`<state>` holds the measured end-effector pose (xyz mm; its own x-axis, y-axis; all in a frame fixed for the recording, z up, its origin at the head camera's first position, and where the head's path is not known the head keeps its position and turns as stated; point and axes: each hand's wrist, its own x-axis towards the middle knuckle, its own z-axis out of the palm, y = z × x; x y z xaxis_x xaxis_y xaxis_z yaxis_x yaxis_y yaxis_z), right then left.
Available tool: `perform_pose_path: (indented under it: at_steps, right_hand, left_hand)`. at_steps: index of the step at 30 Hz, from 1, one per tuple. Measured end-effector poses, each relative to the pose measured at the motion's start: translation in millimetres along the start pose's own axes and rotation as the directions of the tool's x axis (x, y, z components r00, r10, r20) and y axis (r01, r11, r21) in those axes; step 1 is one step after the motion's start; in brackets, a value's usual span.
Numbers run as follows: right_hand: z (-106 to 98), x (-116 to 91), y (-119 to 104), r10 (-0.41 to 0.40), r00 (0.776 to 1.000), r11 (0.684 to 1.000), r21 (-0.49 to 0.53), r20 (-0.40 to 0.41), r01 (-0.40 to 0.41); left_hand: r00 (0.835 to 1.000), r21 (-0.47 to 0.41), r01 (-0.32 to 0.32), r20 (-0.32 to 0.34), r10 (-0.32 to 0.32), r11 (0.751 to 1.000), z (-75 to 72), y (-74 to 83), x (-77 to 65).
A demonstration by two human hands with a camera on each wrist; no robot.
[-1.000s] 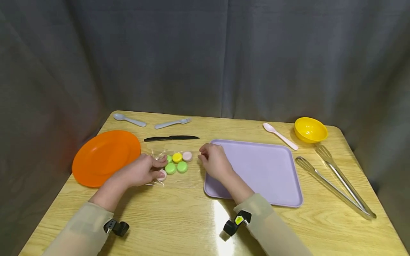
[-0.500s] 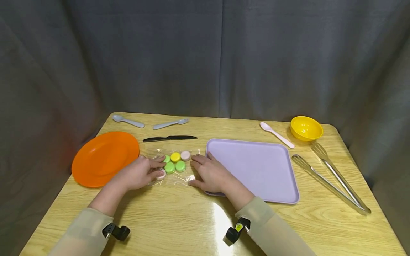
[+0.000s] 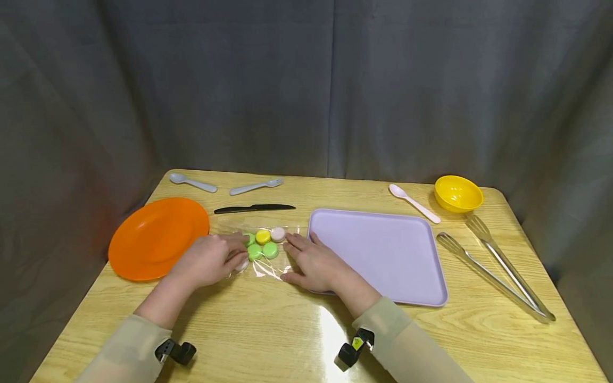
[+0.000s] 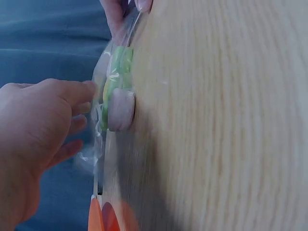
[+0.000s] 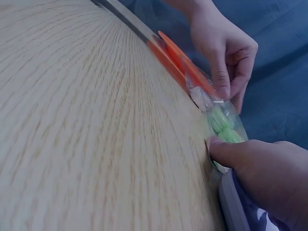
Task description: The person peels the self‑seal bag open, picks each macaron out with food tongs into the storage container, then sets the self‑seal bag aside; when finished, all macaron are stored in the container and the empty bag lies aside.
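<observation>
Several green, yellow and pale pink macarons (image 3: pixel 270 250) lie in a clear plastic bag (image 3: pixel 266 269) on the table, between the two hands. My left hand (image 3: pixel 209 259) is at the bag's left end, fingertips touching the film over the macarons; in the left wrist view its fingers look loosely extended. My right hand (image 3: pixel 316 264) rests with spread fingers on the bag's right end, its heel over the left edge of a lilac tray (image 3: pixel 383 255). In the right wrist view, the thumb of that hand lies along the bag near the green macarons (image 5: pixel 222 119).
An orange plate (image 3: pixel 158 239) stands left of the bag. Behind lie a black knife (image 3: pixel 255 208), a grey spoon (image 3: pixel 193 183) and a grey fork (image 3: pixel 256 186). To the right are a pink spoon (image 3: pixel 414 203), a yellow bowl (image 3: pixel 458 194) and metal tongs (image 3: pixel 498 282).
My right hand has come down from above the tray's left edge onto the bag's right end and spread its fingers. My left hand's fingers have shifted slightly over the bag's left end.
</observation>
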<state>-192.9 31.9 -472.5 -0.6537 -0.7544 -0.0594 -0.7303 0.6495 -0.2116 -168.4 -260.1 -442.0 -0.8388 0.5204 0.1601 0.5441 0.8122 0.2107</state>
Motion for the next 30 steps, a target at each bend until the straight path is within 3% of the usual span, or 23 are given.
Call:
perform_pose_path:
  at_steps: [5,8,11,18,21,26,30]
  right_hand:
    - [1,0,0,0.014,1.000,1.000,0.014,-0.001,-0.014]
    - [1,-1,0,0.014,1.000,1.000,0.016,-0.006,-0.013]
    - [2,-2,-1,0.006,1.000,1.000,0.017,-0.014,-0.006]
    - [1,-1,0,-0.006,1.000,1.000,0.024,-0.018,0.007]
    - [1,-2,0,0.000,1.000,1.000,0.018,-0.012,0.001]
    - [0,-1,0,-0.002,1.000,1.000,0.018,-0.005,0.002]
    - [1,0,0,0.004,1.000,1.000,0.021,-0.002,-0.004]
  left_hand:
    - [0.997,-0.056,0.050,0.054,-0.047,0.997,1.4,-6.4,6.1]
    - [0.995,-0.075,0.036,0.098,-0.029,0.997,5.8,-12.2,7.9]
    - [0.995,-0.099,0.007,0.101,0.003,0.995,7.8,-16.0,7.4]
    - [0.993,-0.105,-0.011,0.112,0.022,0.994,-5.7,-21.0,-1.4]
    - [0.992,-0.102,-0.017,0.119,0.030,0.995,-5.2,-22.9,-3.2]
    - [0.999,-0.091,0.004,0.037,-0.001,0.996,3.8,-21.8,-3.5]
    - [1.000,-0.012,0.006,-0.019,-0.006,1.000,5.6,-15.2,-2.7]
